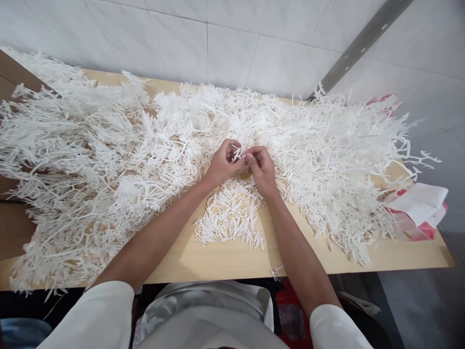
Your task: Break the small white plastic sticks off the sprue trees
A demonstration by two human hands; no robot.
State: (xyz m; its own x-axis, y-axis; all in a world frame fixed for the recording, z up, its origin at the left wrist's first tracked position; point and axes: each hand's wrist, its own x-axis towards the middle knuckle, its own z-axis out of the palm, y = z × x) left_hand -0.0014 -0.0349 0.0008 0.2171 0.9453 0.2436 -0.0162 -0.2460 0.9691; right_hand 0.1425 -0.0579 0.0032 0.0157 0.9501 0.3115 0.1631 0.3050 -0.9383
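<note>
While both hands' fingers pinch a white plastic piece [238, 154], a red-white bag [417, 213] seemingly lies flat.

Head camera looks steeply down, close over table [225, 261].

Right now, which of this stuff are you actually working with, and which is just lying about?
In use: left hand and right hand pinching a white sprig; small cut pieces; branch heap.
Lying about: red-white bag; table.
</note>
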